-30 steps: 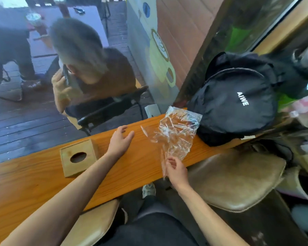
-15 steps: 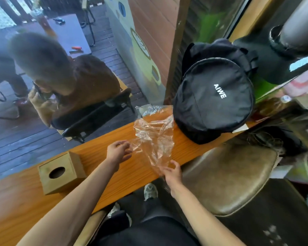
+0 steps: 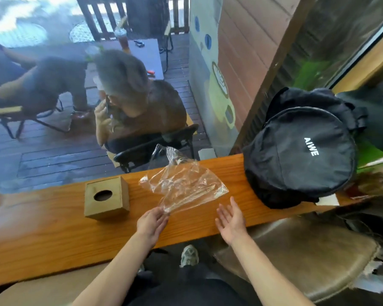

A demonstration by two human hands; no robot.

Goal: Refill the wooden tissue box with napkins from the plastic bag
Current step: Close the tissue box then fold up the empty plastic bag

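Observation:
A clear, crumpled plastic bag (image 3: 181, 186) lies on the wooden counter (image 3: 53, 230); no napkins show inside it. My left hand (image 3: 152, 224) pinches the bag's near corner. My right hand (image 3: 230, 219) hovers open, palm up, just right of the bag and apart from it. The wooden tissue box (image 3: 106, 197) stands upright to the left of the bag, its round top hole dark.
A black backpack (image 3: 299, 155) rests on the counter at the right against the window. A worn leather stool (image 3: 296, 255) sits below at the right. Beyond the glass a person sits on a chair on a wooden deck.
My right hand has let go of the bag and opened. My left hand now holds the bag's near corner, and the bag has settled flatter on the counter.

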